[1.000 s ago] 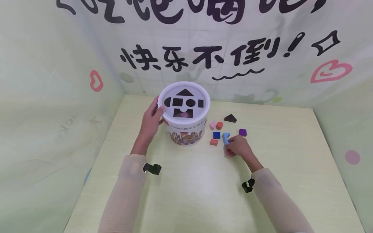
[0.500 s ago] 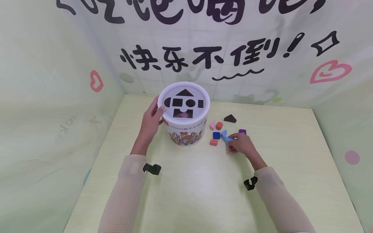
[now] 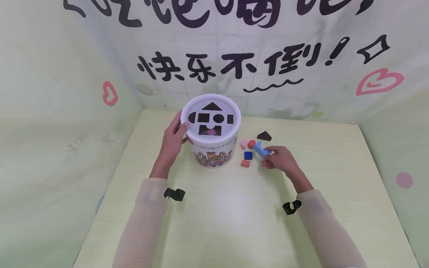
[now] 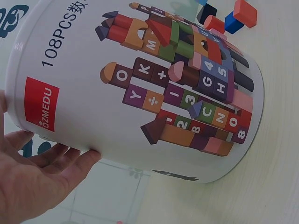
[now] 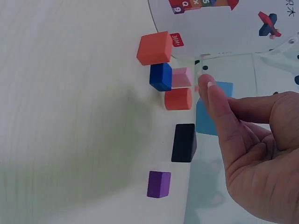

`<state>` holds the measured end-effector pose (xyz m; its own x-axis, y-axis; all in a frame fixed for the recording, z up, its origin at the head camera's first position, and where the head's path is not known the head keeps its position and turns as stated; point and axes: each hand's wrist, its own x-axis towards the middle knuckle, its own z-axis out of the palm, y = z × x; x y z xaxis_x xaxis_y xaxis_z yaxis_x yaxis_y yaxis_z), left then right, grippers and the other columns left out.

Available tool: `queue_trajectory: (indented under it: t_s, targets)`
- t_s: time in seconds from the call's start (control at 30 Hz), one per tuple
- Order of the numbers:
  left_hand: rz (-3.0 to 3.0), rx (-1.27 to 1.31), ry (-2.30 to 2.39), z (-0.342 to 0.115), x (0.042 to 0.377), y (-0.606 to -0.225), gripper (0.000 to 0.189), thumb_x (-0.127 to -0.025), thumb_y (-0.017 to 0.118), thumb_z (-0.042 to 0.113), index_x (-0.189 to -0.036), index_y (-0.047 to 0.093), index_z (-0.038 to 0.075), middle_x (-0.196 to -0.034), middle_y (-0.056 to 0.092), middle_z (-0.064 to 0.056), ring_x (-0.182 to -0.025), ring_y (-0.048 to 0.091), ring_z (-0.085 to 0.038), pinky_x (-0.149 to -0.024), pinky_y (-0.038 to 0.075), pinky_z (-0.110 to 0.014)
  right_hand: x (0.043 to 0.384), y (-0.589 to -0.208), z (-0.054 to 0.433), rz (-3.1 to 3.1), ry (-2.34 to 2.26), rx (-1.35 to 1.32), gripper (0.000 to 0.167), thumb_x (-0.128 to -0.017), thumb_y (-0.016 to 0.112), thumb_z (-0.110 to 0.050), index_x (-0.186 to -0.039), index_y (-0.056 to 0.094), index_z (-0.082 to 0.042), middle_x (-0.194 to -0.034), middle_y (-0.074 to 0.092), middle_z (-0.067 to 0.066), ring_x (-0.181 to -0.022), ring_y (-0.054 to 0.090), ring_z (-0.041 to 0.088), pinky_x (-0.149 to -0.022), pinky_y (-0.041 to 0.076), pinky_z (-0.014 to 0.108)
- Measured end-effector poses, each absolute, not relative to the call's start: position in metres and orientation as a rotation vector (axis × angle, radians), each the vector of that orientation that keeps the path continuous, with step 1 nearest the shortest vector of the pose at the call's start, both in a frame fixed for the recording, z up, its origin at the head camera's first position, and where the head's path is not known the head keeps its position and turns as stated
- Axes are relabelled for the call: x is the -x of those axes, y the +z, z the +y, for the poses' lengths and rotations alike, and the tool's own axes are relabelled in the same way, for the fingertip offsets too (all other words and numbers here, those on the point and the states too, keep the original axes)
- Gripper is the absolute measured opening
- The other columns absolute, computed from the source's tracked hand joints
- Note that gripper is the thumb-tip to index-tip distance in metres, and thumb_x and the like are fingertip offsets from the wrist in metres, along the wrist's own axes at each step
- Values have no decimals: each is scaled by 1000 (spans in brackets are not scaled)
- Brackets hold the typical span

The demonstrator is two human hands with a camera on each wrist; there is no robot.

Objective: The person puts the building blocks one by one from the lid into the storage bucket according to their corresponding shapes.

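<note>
A white bucket (image 3: 214,150) with printed block pictures stands on the table, and its lid (image 3: 231,106) has cut-out shapes. My left hand (image 3: 171,143) grips the bucket's left side near the rim, thumb at the lid's edge; in the left wrist view its fingers (image 4: 77,165) lie against the wall. Right of the bucket, my right hand (image 3: 282,159) pinches a light blue notched block (image 3: 260,149) between thumb and fingers, raised off the table. In the right wrist view the light blue block (image 5: 205,119) is partly hidden behind the fingers.
Between bucket and right hand lie a pink block (image 3: 243,144), a red cylinder (image 3: 251,144), a dark blue block (image 3: 248,155) and an orange-red block (image 3: 245,163). A black block (image 3: 264,136) lies behind. The right wrist view shows a purple block (image 5: 159,184). Printed fabric walls surround the table.
My right hand has lifted the light blue block off the table, turning it and shifting slightly right. The purple block has become hidden in the head view. The left hand and bucket stay put.
</note>
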<state>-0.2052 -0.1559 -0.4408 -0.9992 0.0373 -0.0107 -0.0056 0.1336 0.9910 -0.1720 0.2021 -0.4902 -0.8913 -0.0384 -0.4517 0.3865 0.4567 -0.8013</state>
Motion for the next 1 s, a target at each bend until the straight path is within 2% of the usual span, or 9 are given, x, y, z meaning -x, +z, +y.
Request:
queue_trajectory:
  t_s: [0.2,0.3,0.5,0.7,1.0]
  targets:
    - [2339,-36,2054,-155,205,-440,49,-100,52,38,-146,38,45,-144,50,-5,-123,54,-25,-100,50,-49,174,-469,203,2337,-1460,-232,40,-98,52,-7,-135,48,7,-96,71,24,-89,71,36,-71,62,32]
    - [2338,-40,2053,-155,204,-439,49,-100,52,38,-146,37,45,-145,49,-6,-123,54,-25,-100,50,-50,175,-457,204,2362,-1455,-203,42,-98,52,-8,-137,47,7,-98,70,26,-86,72,34,-73,62,34]
    - [2338,-46,2052,-155,204,-439,49,-100,52,38,-146,37,45,-144,50,-6,-123,54,-25,-99,50,-49,179,-436,206,2409,-1432,-153,42,-99,52,-10,-138,48,6,-101,70,26,-76,72,20,-79,61,41]
    - [2344,-40,2043,-155,204,-439,49,-100,52,39,-146,37,46,-145,49,-6,-124,53,-25,-99,51,-49,181,-417,207,2451,-1420,-115,40,-100,51,-13,-137,50,3,-100,71,23,-76,73,21,-77,61,43]
    - [2345,-29,2038,-155,204,-439,49,-100,51,39,-145,37,48,-144,49,-6,-124,54,-25,-100,50,-49,183,-395,203,2463,-1424,-55,38,-99,52,-12,-134,52,3,-98,70,24,-76,72,21,-75,62,36]
